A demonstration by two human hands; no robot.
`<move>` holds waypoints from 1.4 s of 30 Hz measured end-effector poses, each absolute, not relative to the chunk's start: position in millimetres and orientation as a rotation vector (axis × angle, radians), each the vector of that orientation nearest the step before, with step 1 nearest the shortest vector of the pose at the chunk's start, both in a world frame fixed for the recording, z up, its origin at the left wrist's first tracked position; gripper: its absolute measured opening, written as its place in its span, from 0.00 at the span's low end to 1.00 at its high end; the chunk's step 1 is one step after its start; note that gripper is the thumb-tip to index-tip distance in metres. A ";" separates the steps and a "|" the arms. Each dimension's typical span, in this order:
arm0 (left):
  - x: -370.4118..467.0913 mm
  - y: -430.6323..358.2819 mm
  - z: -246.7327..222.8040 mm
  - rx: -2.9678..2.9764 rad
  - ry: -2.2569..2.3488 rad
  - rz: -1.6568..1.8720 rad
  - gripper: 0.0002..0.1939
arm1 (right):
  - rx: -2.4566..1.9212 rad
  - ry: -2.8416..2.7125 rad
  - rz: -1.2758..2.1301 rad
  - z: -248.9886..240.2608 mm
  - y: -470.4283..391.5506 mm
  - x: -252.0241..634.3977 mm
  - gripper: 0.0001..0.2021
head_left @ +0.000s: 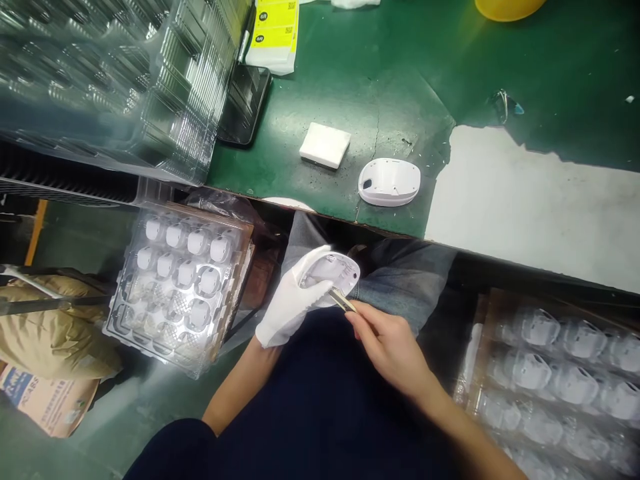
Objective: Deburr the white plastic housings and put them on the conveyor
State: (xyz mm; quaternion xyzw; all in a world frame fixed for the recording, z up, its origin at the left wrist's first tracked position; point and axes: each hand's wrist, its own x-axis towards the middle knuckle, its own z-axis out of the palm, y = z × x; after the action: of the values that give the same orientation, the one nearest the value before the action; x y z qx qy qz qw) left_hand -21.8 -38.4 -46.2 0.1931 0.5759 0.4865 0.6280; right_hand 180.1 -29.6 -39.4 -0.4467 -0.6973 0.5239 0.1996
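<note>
My left hand (289, 300), in a white glove, is closed around a white oval plastic shell (345, 267), its hollow inside facing up, above my lap. In my bare right hand (387, 337) is a slim knife (342, 300), pinched between thumb and fingers. Its tip meets the near rim of the shell, close to my left thumb. A second white oval shell (390, 183) lies on the green table, hollow side up, with a dark spot at one end. Left of it sits a white rectangular block (325, 145).
At left, a clear tray (173, 287) holds white parts; another tray (555, 380) stands lower right. Stacked clear trays (165, 100), a dark phone (247, 107) and yellow labels (273, 27) occupy the upper left. The table's front edge runs above my hands, beside a white sheet (530, 207).
</note>
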 end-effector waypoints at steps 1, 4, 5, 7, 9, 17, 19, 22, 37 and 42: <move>-22.5 -36.3 -45.7 0.411 1.273 1.143 0.33 | -1.275 -1.884 1.548 -38.9 -25.2 182.4 0.18; -25.4 -29.4 -43.4 0.169 1.064 1.216 0.28 | -1.400 -1.605 1.683 -41.0 -15.0 190.5 0.23; -26.6 -27.5 -42.8 0.083 0.991 1.228 0.30 | -1.429 -1.523 1.705 -42.6 -13.0 193.1 0.24; -28.8 -25.2 -42.4 -0.021 0.884 1.236 0.35 | -1.415 -1.418 1.755 -45.7 -11.1 197.2 0.24; -29.8 -24.9 -42.6 -0.033 0.848 1.244 0.38 | -1.314 -1.373 1.810 -47.4 -11.2 198.8 0.22; -23.6 -30.3 -38.9 0.214 0.906 1.411 0.38 | -1.179 -1.650 1.464 -39.3 -13.6 187.7 0.13; -21.7 -30.8 -36.8 0.267 0.917 1.475 0.37 | -1.152 -1.729 1.309 -38.6 -14.0 184.2 0.17; -18.6 -31.3 -33.7 0.328 0.923 1.542 0.37 | -1.108 -1.810 1.152 -39.2 -14.6 179.4 0.21; -15.7 -43.2 -36.8 0.411 1.132 1.568 0.32 | -1.087 -1.866 1.037 -42.0 -22.3 177.1 0.29; -19.6 -42.0 -33.2 0.440 1.194 1.557 0.30 | -1.058 -1.905 1.062 -40.4 -27.9 176.7 0.30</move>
State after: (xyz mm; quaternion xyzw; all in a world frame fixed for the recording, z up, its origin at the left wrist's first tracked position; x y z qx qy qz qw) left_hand -19.6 -42.0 -33.2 0.1848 0.5013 0.6537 0.5360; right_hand 176.7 -27.9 -40.4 -0.4087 -0.7359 0.4101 0.3510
